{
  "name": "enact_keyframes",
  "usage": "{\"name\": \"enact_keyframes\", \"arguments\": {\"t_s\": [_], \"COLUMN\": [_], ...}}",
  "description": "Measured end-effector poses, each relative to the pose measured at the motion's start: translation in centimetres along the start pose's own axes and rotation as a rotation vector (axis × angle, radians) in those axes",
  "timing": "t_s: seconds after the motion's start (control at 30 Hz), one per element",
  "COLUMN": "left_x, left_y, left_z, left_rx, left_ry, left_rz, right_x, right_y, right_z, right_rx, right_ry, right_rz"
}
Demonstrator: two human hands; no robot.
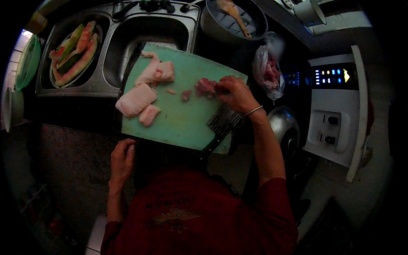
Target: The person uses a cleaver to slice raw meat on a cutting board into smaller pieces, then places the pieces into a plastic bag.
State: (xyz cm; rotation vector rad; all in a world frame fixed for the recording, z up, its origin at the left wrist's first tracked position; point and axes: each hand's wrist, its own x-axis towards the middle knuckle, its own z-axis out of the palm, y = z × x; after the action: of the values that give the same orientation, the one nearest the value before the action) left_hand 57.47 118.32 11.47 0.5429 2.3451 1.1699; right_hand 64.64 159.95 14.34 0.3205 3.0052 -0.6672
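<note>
On a green cutting board (178,114) lie several pieces of raw meat. Pale, skin-covered chunks (137,100) are grouped on its left side, and a small dark scrap of meat (186,95) sits near the middle. My right hand (238,92), a bangle at its wrist, is closed with its fingertips on a red piece of meat (205,87) lying on the board. Below that hand a cleaver (224,121) rests flat, its black handle toward my body. My left hand (122,158) hangs off the board's near left corner, loosely curled, with nothing visible in it.
The board overlaps a steel sink (144,34); its left basin holds a plate of watermelon rinds (74,55). Behind stands a large pot (212,25) with a wooden spatula (234,16). To the right are a plastic bag of meat (270,72) and a metal lid (284,127).
</note>
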Motion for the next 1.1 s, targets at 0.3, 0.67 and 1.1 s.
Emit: {"name": "enact_keyframes", "arguments": {"t_s": [0.3,0.67,1.1], "left_x": [0.2,-0.3,11.3], "left_y": [0.0,0.4,11.7], "left_z": [-0.4,-0.4,10.2], "left_rx": [-0.027,-0.069,0.309], "left_ry": [-0.035,0.001,-0.018], "left_rz": [-0.014,-0.002,0.561], "right_x": [4.4,2.5,-2.2], "right_y": [-3.0,-0.3,2.5], "right_z": [3.6,-1.1,-2.4], "right_rx": [-0.05,1.231,1.169], "right_ry": [0.046,0.124,0.292], "right_rz": [0.1,0.482,0.481]}}
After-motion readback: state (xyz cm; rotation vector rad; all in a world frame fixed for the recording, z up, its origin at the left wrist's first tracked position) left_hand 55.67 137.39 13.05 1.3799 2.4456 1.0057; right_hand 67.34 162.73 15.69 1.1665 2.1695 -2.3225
